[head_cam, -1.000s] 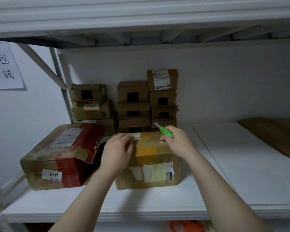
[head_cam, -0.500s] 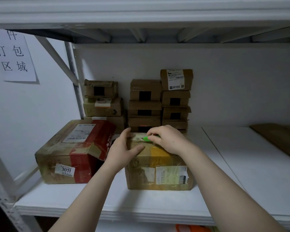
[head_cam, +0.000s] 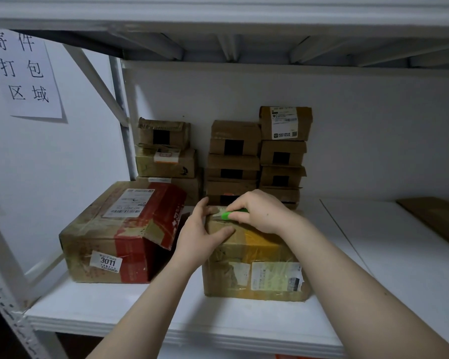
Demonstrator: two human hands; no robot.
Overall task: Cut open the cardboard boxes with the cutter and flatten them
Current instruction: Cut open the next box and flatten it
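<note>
So the right hand point(head_cam: 259, 211) grips the green cutter point(head_cam: 227, 215) at the top seam of the yellow-taped cardboard box point(head_cam: 254, 255) near the shelf's point(head_cam: 140, 307) front edge, while the left hand point(head_cam: 202, 237) presses flat-fingered, probably steadying it.

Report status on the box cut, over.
Right grip holds green cutter, blade on top of taped box. Left grip presses that box's top left edge. Cut path unobstructed.

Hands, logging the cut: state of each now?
Left hand: open, pressing on the yellow-taped box.
Right hand: holding the green cutter.
</note>
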